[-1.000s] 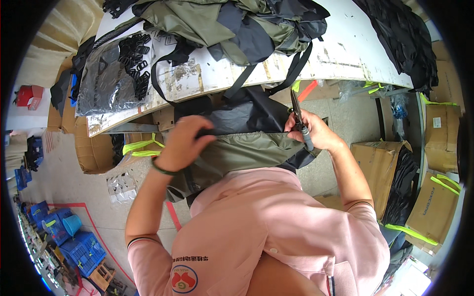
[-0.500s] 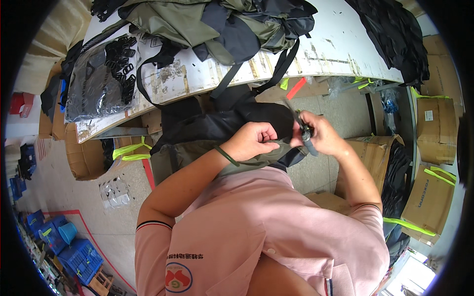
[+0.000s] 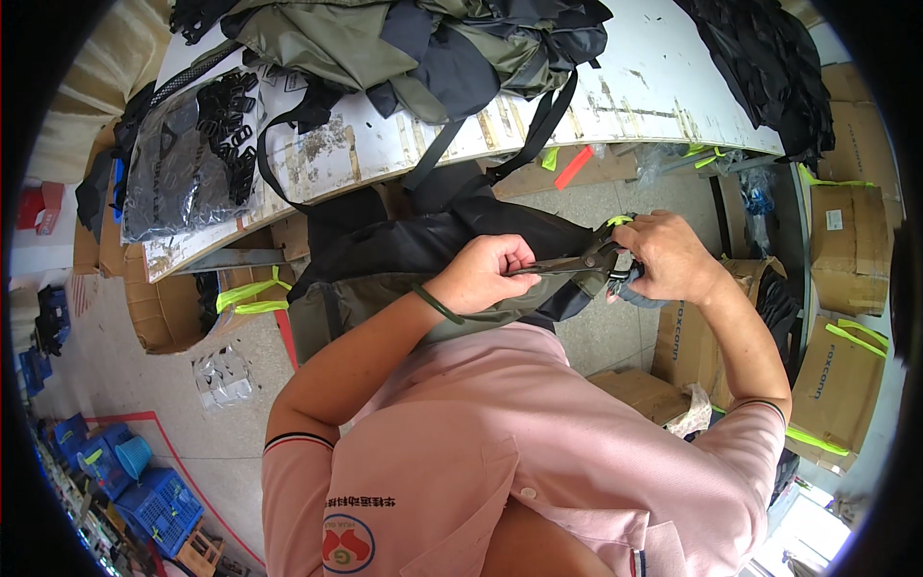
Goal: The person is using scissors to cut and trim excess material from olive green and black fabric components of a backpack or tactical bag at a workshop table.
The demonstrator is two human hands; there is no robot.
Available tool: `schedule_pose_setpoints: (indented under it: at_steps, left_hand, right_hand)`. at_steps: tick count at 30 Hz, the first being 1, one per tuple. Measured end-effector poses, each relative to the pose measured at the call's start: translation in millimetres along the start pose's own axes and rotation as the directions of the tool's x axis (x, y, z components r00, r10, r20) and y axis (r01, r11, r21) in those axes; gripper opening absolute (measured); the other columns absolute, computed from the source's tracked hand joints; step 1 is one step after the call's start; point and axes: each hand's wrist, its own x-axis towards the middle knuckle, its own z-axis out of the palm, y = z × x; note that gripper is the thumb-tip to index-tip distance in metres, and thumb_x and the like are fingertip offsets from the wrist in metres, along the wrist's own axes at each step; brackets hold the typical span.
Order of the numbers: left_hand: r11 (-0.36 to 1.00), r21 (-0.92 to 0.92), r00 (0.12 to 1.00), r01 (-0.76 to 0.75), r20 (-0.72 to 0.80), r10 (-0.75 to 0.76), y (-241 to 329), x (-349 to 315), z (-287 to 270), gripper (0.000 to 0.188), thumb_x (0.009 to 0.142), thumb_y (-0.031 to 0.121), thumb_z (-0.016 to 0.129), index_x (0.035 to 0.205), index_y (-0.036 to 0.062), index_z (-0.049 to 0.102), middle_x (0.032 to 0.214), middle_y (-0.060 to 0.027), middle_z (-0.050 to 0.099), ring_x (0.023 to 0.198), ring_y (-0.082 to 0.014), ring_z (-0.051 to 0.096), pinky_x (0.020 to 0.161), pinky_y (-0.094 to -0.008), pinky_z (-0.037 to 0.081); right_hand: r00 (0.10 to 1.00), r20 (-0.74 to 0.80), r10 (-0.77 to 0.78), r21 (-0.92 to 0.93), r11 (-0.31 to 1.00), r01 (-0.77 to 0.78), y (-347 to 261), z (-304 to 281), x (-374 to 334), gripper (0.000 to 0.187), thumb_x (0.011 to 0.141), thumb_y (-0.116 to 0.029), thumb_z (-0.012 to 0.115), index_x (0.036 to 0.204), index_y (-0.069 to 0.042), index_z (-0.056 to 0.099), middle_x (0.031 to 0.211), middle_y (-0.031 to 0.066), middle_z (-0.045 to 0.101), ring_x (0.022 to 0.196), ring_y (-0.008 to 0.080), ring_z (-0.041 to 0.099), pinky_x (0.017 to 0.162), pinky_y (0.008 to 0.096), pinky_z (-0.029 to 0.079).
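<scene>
Tabletop (image 3: 663, 91) edge: lay beyond right fingers (image 3: 635, 234), which gripped metal scissors (image 3: 593, 262); left fingers (image 3: 512, 252) curled, hold unclear, over smooth fabric (image 3: 375, 291).

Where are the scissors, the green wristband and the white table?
Scissors (image 3: 589, 262), head view: near the pivot.
Green wristband (image 3: 438, 304), head view: middle of the band.
White table (image 3: 663, 72), head view: bare tabletop.

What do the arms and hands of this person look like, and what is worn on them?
Both the left hand and the right hand are without gloves, and the forearms are uncovered. A thin, dark green band circles the left wrist; none shows on the right. The short pink sleeves end in dark striped trim.
</scene>
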Motion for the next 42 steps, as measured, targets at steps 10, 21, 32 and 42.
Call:
schedule_pose_setpoints:
  at_steps: [10,21,32,42]
  left_hand:
    - [1.000,0.022,1.000,0.011,-0.010,-0.011,3.7,-3.7,1.9,0.013,0.081,0.001,0.068,0.082,0.0010,0.055,0.067,0.0042,0.050,0.059,-0.0014,0.043,0.050,-0.0192,0.036]
    - [1.000,0.004,1.000,0.027,-0.003,-0.027,-0.2,-2.2,4.8,0.012,0.081,0.000,0.067,0.081,0.0008,0.056,0.067,0.0044,0.050,0.058,-0.0012,0.043,0.049,-0.0199,0.036]
    - [0.999,0.026,1.000,0.024,0.006,-0.024,2.6,-2.2,6.8,0.012,0.081,0.001,0.068,0.081,0.0000,0.056,0.066,0.0033,0.051,0.059,-0.0022,0.043,0.050,-0.0203,0.036]
    - [0.991,0.041,0.990,-0.128,-0.055,0.130,-26.7,6.1,12.7,0.012,0.078,0.004,0.069,0.084,0.0005,0.060,0.067,-0.0003,0.056,0.061,-0.0065,0.050,0.054,-0.0244,0.043]
  right_hand:
    - [1.000,0.007,0.005,-0.012,1.000,-0.005,2.7,9.1,1.6,0.047,0.063,-0.042,0.078,0.077,-0.005,0.052,0.067,0.0120,0.057,0.073,0.0338,0.060,0.068,0.0423,0.047]
    - [0.997,0.064,0.031,0.039,0.999,-0.034,1.1,7.0,2.9,0.041,0.061,-0.034,0.078,0.076,-0.004,0.055,0.069,0.0126,0.061,0.072,0.0346,0.061,0.066,0.0422,0.048]
    - [0.995,0.063,0.072,-0.022,0.997,-0.071,5.1,20.1,-7.6,0.037,0.061,-0.031,0.077,0.075,-0.005,0.055,0.063,0.0125,0.060,0.067,0.0340,0.062,0.062,0.0416,0.048]
    - [0.969,-0.162,0.184,0.670,0.742,-0.029,-24.2,37.2,18.7,0.034,0.067,-0.016,0.082,0.086,-0.004,0.057,0.073,0.0105,0.063,0.065,0.0236,0.062,0.063,0.0344,0.048]
